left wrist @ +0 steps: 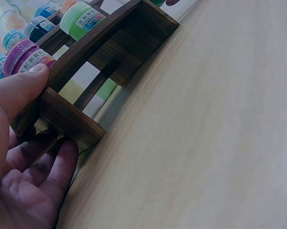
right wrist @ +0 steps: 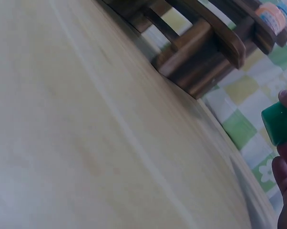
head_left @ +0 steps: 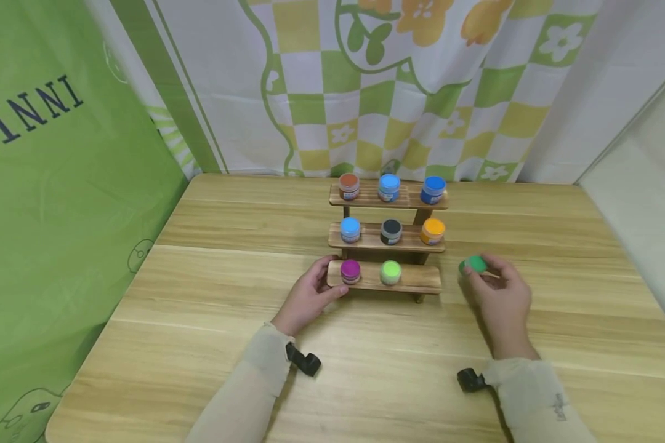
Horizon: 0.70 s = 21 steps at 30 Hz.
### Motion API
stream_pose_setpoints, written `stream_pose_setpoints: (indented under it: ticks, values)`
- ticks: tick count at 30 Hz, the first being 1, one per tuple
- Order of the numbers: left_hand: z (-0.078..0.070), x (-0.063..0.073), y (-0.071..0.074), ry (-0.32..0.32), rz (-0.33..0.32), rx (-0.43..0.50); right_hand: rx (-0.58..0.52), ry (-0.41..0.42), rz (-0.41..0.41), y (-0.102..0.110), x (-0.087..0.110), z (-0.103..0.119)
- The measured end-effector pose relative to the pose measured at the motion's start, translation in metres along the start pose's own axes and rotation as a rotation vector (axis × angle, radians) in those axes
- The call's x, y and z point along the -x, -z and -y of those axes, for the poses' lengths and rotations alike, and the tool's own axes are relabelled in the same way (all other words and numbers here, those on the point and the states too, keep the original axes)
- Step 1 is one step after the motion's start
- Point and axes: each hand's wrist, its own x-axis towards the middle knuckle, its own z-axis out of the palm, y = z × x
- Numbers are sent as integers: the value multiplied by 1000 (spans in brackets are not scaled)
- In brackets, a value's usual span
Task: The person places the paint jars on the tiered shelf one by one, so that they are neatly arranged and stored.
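A three-tier wooden display rack [head_left: 421, 279] stands on the table with small paint jars on its steps. My left hand [head_left: 310, 292] grips the left end of the lowest step. In the left wrist view its thumb [left wrist: 26, 88] lies at the step's edge beside the purple jar [left wrist: 26, 57], with the other fingers underneath. To the right of the rack, my right hand [head_left: 501, 295] pinches a green paint jar [head_left: 475, 264] between thumb and fingers. That jar [right wrist: 278, 123] is held apart from the rack. A purple jar and a light green jar [head_left: 390, 272] stand on the lowest step.
The middle step bears a light blue jar [head_left: 350, 229], a black jar [head_left: 391, 231] and an orange jar [head_left: 433, 231]. On top are brown [head_left: 349, 186], light blue [head_left: 389, 187] and dark blue [head_left: 433, 189] jars. A patterned curtain [head_left: 305, 92] hangs behind the wooden table [head_left: 366, 381].
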Motion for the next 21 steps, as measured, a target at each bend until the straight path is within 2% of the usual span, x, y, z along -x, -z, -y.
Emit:
stream_pose_setpoints:
  ticks: [5, 10, 15, 21]
  values:
    - [0, 0, 0, 4, -1, -2, -55, 60, 19, -7, 10, 4]
    - [-1, 0, 0, 2, 2, 6, -86, 174, 38, -13, 17, 4]
    - [-1, 1, 0, 3, -2, -1, -71, 294, 56, -17, 22, 3]
    - [-1, 0, -1, -9, -2, 5, -106, 304, 94, -20, 28, 6]
